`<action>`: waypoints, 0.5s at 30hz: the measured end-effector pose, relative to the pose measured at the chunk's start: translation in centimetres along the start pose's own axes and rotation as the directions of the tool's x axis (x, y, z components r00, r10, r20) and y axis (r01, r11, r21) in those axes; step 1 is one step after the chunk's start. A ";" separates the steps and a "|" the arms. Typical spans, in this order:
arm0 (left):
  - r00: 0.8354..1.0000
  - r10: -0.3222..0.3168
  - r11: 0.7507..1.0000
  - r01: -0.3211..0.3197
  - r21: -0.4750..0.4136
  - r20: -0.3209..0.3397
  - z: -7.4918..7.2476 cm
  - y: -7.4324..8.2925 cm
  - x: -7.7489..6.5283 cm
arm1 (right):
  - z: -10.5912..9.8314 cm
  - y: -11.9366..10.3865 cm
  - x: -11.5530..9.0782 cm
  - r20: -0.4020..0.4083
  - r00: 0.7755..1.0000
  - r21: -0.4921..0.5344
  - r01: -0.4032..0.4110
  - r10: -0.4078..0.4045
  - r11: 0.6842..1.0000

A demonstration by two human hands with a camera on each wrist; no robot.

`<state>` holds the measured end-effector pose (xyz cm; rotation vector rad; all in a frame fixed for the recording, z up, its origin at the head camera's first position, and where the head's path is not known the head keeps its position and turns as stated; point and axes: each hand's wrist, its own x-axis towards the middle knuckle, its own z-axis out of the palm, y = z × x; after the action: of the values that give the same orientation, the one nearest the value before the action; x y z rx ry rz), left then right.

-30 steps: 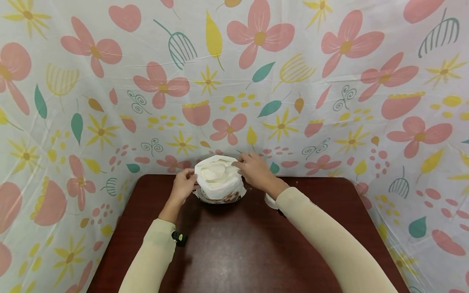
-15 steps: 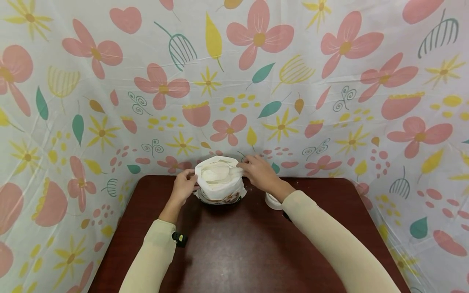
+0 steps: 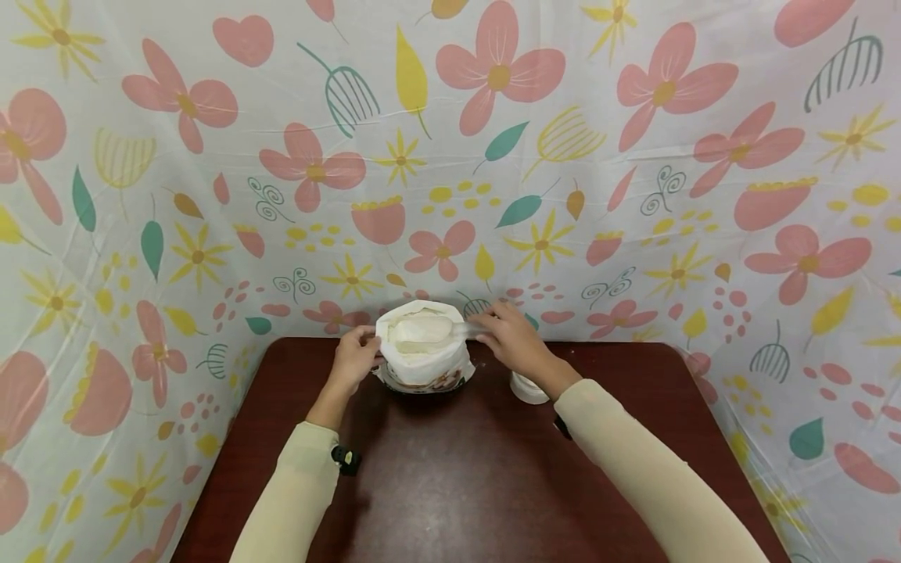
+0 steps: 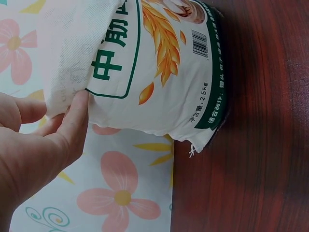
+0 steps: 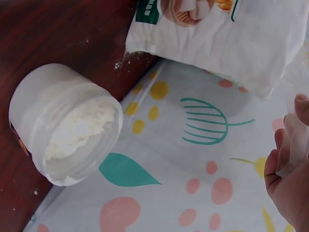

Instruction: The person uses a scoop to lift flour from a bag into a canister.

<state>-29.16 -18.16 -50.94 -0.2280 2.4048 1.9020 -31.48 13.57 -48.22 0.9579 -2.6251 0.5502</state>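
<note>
A white cloth flour bag (image 3: 428, 369) stands at the back of the table, its top folded outward. My left hand (image 3: 354, 361) pinches the rolled rim at the bag's left side; in the left wrist view the thumb and fingers (image 4: 77, 113) close on the white cloth. My right hand (image 3: 512, 338) grips the handle of a clear plastic scoop (image 3: 425, 329), whose bowl, heaped with flour, lies over the bag's mouth. The translucent handle (image 5: 293, 145) shows between the fingers in the right wrist view. Right of the bag stands a white jar (image 5: 38, 104) partly filled with flour.
The dark red wooden table (image 3: 436, 469) reaches back to a flower-printed curtain (image 3: 450, 195) right behind the bag. White specks of flour dot the tabletop near the jar. My right forearm (image 3: 633, 461) passes close beside the jar.
My right hand has drawn back to the right with the scoop, whose bowl has risen and shifted right within the bag's mouth. My left hand stays on the rim.
</note>
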 end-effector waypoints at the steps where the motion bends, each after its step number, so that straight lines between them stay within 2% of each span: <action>1: 1.000 0.000 1.000 0.000 -0.001 -0.001 0.0 0.0 0.0 | 0.1 0.1 -0.1 -0.004 1.000 0.005 -0.001 0.001 1.000; 8: 1.000 -0.002 1.000 0.002 0.000 0.000 -0.1 0.1 -0.1 | 0.7 0.2 -1.0 -0.001 0.999 0.055 -0.051 0.051 0.997; 15: 1.000 -0.005 1.000 0.005 -0.010 0.006 -0.1 0.0 0.0 | 0.9 0.4 -1.5 0.058 0.993 0.127 -0.111 0.105 0.986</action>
<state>-29.14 -18.23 -50.92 -0.2284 2.3893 1.9104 -30.80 14.25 -49.70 0.8810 -2.7273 0.7405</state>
